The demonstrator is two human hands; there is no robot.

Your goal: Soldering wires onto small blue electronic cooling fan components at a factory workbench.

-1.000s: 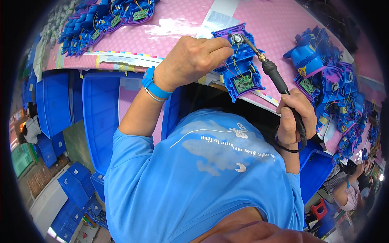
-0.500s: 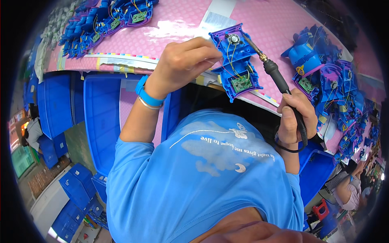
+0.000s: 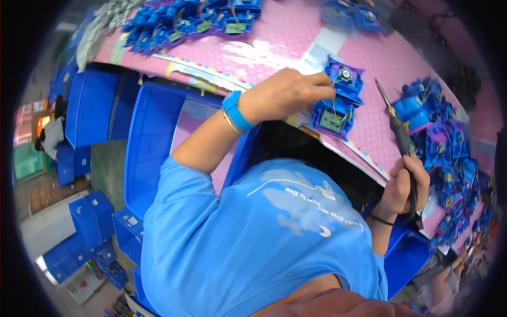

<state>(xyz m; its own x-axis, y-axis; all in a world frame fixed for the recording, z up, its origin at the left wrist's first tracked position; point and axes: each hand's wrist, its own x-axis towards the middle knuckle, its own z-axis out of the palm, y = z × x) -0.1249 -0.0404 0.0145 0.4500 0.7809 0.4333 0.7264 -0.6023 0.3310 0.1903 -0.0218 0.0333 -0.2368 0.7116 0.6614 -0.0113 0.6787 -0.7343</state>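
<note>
A blue plastic housing point(image 3: 352, 98) lies opened out in two halves at the table's front edge, with purple trim. A small round speaker point(image 3: 345, 74) sits in its far half and a green circuit board point(image 3: 331, 121) in the near half; thin wires run between them. My left hand point(image 3: 293, 95) is closed in a pinch at the housing's left side; what the fingertips hold, if anything, is hidden. In my right hand point(image 3: 407, 185) is a soldering iron point(image 3: 400, 133), gripped by its black handle. Its tip points up and away, right of the housing and apart from it.
More blue housings with boards are heaped at right point(image 3: 441, 142), and several stand in rows at far left point(image 3: 195, 24). The table point(image 3: 285, 53) has a pink patterned cover. Blue bins point(image 3: 138, 153) stand below its edge. Another person point(image 3: 443, 288) is at lower right.
The soldering iron's tip has moved off the housing, out to the right. My left hand has come in against the housing's left side. The whole view has shifted, with more of the table's far side showing.
</note>
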